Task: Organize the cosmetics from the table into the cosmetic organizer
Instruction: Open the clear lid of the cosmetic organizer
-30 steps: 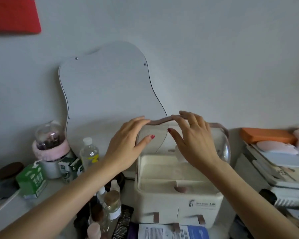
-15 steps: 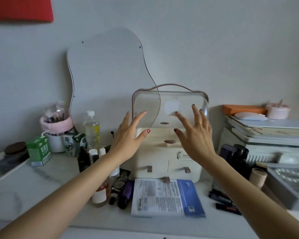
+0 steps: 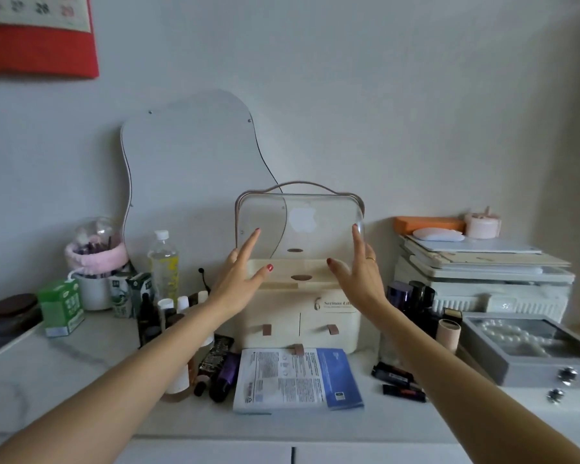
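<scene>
The cream cosmetic organizer stands at the middle of the table with its clear lid raised upright and its top tray uncovered. My left hand and my right hand hover in front of the open top with fingers straight, holding nothing. Several small bottles and tubes stand and lie left of the organizer. Dark jars and lipsticks are at its right. A blue and white sheet-mask packet lies flat in front of the two drawers.
A wavy mirror leans on the wall behind. At the left are a brush holder, a water bottle and a green carton. A grey jewellery box and stacked items fill the right.
The lid has gone from held at its rim to standing fully raised. Both hands have let go and drawn back, apart. The view has pulled back and down, showing more table.
</scene>
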